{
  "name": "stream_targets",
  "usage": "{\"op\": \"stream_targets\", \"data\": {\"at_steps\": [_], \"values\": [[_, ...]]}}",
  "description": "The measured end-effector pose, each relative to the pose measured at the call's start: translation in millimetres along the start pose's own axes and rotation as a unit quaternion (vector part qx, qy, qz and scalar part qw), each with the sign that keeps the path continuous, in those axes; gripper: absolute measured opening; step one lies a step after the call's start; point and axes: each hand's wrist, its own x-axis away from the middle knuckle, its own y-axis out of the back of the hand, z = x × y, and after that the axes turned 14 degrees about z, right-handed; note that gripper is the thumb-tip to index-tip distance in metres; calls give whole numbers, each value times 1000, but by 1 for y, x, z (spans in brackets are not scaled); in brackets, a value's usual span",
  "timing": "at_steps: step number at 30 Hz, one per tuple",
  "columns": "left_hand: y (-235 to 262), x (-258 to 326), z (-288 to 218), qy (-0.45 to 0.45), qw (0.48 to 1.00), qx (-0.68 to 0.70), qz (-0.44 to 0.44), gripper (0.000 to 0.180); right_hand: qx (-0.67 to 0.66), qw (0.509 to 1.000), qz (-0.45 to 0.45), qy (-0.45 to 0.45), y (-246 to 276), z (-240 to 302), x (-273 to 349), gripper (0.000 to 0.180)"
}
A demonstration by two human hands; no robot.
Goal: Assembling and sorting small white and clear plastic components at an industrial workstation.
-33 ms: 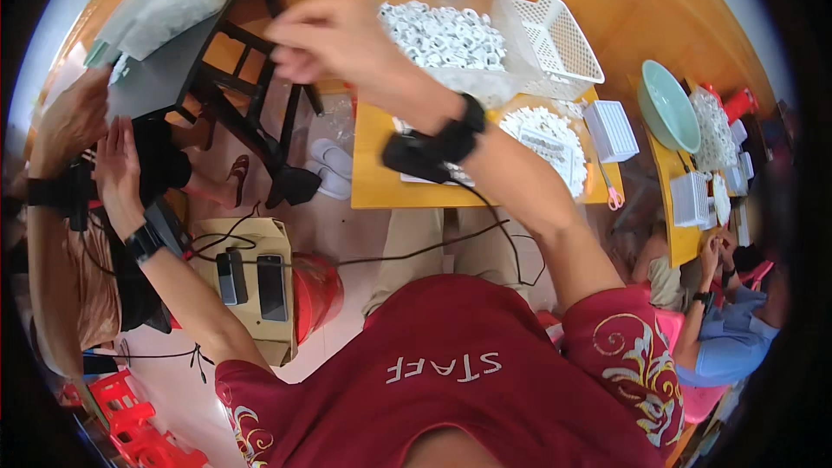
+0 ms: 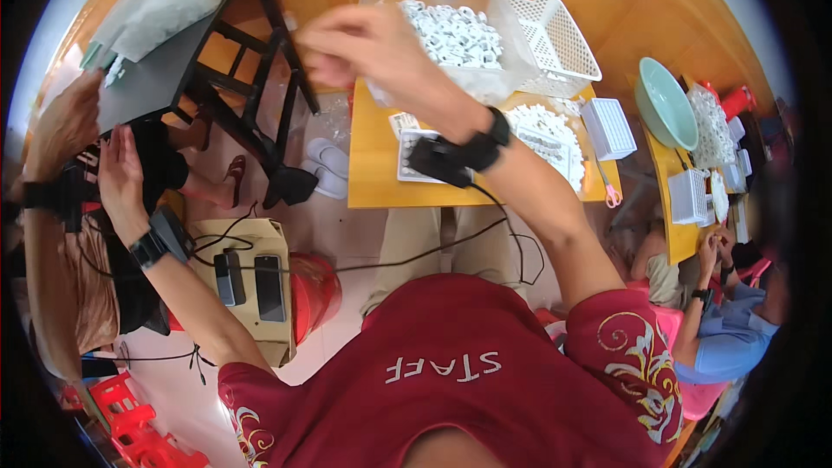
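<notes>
On this side of the orange-yellow table (image 2: 371, 165), the left hand (image 2: 121, 173) is unclenched, fingers straight, near a co-worker's hand (image 2: 71, 117). The right hand (image 2: 374, 39) is blurred, fingers bent; I can't tell whether it grips anything. Past it, white pieces (image 2: 458, 42) lie heaped in a clear bin (image 2: 487, 84).

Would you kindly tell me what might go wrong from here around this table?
The black cable from the device on the right wrist could catch on the front edge of the yellow table if the right hand moves. The pink-handled scissors lie right at that edge, so a bump might knock them off. The open left hand is close to another person's hand, so the two may collide.
</notes>
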Motion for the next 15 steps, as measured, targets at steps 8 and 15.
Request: {"op": "stream_targets", "data": {"at_steps": [8,15], "values": [[-106,85,152,218,968,-116,53,28,197,907,-305,-213,119,-29,225,18],[-244,137,298,432,815,-273,273,25,326,777,-453,-292,151,-54,333,17]]}}
